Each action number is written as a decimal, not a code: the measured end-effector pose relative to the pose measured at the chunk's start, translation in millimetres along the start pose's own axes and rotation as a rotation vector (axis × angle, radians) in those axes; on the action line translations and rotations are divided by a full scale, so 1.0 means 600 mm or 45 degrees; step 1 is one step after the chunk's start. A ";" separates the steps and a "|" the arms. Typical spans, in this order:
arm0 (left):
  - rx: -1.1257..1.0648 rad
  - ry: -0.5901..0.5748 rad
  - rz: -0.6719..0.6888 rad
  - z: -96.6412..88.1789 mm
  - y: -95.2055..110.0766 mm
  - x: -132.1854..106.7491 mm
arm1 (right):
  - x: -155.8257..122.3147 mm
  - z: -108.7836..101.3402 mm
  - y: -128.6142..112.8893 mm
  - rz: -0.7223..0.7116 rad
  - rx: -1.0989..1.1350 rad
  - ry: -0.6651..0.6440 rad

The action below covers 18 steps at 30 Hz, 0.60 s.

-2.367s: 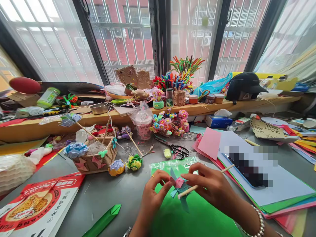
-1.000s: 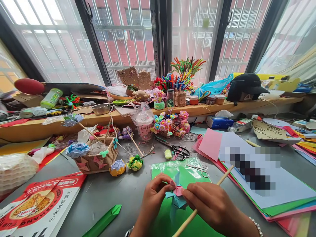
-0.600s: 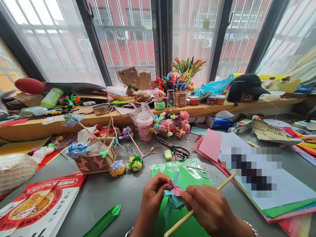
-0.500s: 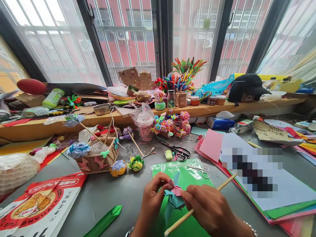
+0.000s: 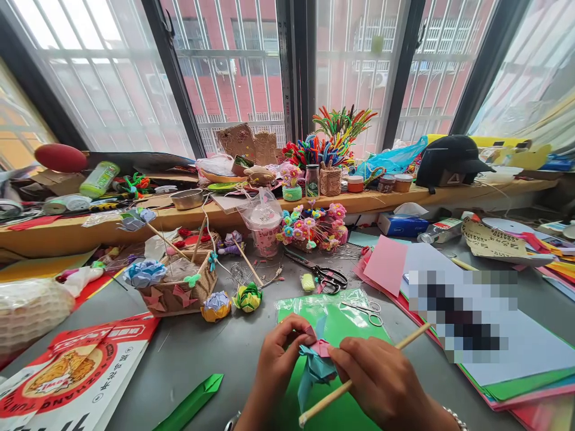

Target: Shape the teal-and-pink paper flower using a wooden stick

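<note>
Between my hands is a folded paper flower (image 5: 318, 364) of light blue and pink paper, with a long blue strip hanging down from it. My left hand (image 5: 283, 353) pinches its pink and blue folds from the left, thumb and fingertips together. My right hand (image 5: 381, 377) grips its right side with thumb and forefinger. A thin wooden stick (image 5: 327, 406) also runs through the right hand, slanting from lower left to upper right. Below them lies a green sheet in a clear sleeve (image 5: 287, 395). The fingertips partly cover the flower's middle.
Small scissors (image 5: 366, 312) lie on the sleeve's far edge, with black-handled scissors (image 5: 330, 278) behind. Finished paper flowers (image 5: 247, 297) and a cardboard basket (image 5: 179, 293) stand left. A folded green strip (image 5: 191, 402) lies front left; stacked coloured paper (image 5: 516, 335) covers the right.
Both hands keep their hold on the flower and barely move. The camera view shifts very slightly.
</note>
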<state>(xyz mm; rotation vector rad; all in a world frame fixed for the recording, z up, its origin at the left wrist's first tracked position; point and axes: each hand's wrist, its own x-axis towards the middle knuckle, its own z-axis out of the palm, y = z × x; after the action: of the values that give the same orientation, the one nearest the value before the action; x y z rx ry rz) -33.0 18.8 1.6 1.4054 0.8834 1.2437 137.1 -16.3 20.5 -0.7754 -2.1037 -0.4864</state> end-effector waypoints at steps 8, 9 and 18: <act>-0.086 -0.043 -0.045 0.003 0.005 -0.001 | 0.008 -0.009 0.007 0.139 0.214 0.046; -0.103 -0.044 -0.038 0.003 0.005 -0.001 | 0.010 -0.010 0.009 0.186 0.240 0.046; -0.194 0.004 -0.128 0.009 0.005 -0.006 | 0.008 -0.009 0.012 0.065 0.153 -0.068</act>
<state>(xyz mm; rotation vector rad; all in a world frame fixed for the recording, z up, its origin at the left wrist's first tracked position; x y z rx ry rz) -28.7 13.4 3.7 1.2242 0.8334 1.2114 142.4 -12.3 28.0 -0.7781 -2.1355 -0.3114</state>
